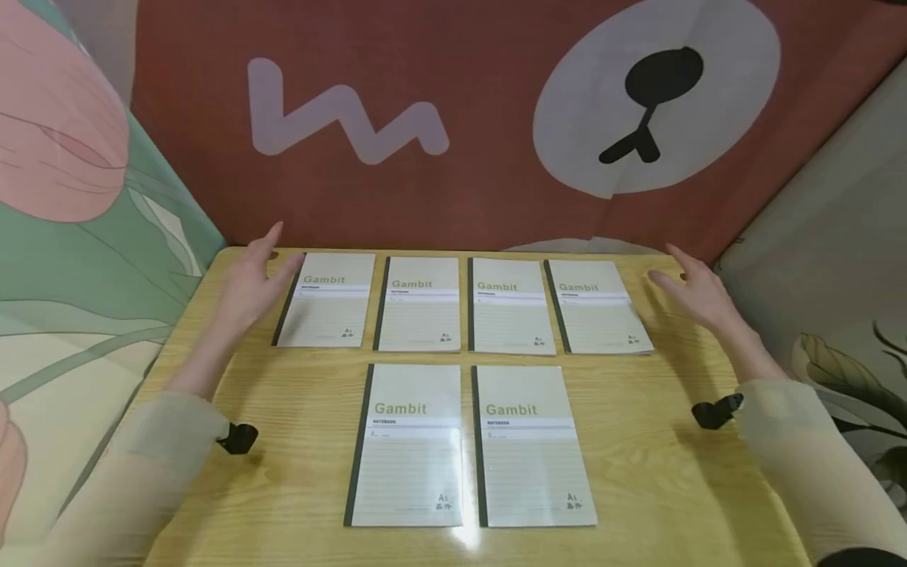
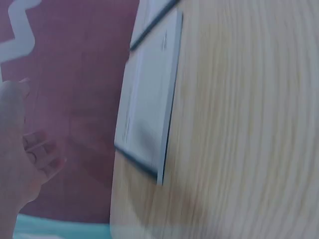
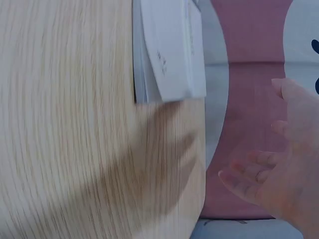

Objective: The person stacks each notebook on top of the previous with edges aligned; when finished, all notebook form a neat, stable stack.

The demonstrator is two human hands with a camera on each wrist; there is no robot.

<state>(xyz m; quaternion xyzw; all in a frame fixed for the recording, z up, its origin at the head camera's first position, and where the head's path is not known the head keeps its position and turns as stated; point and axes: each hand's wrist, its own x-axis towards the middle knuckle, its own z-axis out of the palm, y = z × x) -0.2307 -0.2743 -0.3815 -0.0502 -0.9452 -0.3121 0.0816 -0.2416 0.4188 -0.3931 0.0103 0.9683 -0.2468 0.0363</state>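
Observation:
Several pale "Gambit" notebooks with dark spines lie flat in two rows. At the left end of the back row is one notebook point(image 1: 329, 303), and my left hand point(image 1: 253, 283) hovers beside its spine with fingers spread, holding nothing. The back row's right-end notebook point(image 1: 598, 307) has my right hand point(image 1: 693, 291) to its right, empty, fingers extended and slightly bent. In the right wrist view, that notebook's cover point(image 3: 172, 55) lifts a little at the edge. Two more, a left notebook point(image 1: 407, 465) and a right notebook point(image 1: 534, 465), form the front row.
The notebooks lie on a wooden table point(image 1: 652, 441) with rounded corners. Behind it stands a red-brown patterned backdrop point(image 1: 489, 197). A floral-patterned wall point(image 1: 92, 260) borders the left side, and a grey one point(image 1: 836, 213) the right. Small black cameras sit at both wrists.

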